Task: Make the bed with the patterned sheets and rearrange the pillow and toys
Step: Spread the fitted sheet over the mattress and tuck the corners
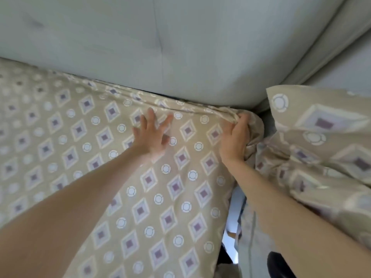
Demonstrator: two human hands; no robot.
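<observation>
Head view: left hand [152,135] spread flat on sheet [140,197]; right hand [235,139] grips its corner.

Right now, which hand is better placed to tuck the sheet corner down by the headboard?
The right hand: it grips the bunched corner of the sheet right beside the headboard. The left hand lies flat with spread fingers further in, likely better for holding the sheet smooth.

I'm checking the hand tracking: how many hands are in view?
2. The left hand lies flat, fingers spread, on the patterned sheet; the right hand grips its bunched corner near the grey headboard.
</observation>
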